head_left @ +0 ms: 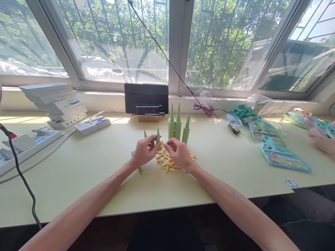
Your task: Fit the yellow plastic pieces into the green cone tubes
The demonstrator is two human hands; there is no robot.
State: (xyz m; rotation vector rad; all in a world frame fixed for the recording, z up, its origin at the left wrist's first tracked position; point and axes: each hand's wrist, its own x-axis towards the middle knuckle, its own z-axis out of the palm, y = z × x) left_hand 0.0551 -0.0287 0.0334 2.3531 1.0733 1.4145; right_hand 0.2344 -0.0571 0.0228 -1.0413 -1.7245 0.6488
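My left hand [144, 150] is closed around a pointed green cone [158, 135], held upright between thumb and fingers. Close beside it, my right hand [180, 152] pinches what looks like a small yellow peg [164, 143], partly covered by the fingertips. Below both hands lies a loose pile of short yellow pegs [167, 164], some T-shaped. Behind the right hand stand three green towers with pointed tops, among them a right-hand tower [186, 132]. More green pieces lie around my left hand, one green tip [140, 170] showing beneath the wrist; the hand hides the rest.
At the back, a black tablet [146, 96] leans on a small cardboard stand. White boxes [60, 104] are stacked at left, near a power strip [34, 144]. To the right lie bagged green brush sets [284, 157] and a yellow-black tool [234, 129]. Another person's hand [320, 139] works at far right.
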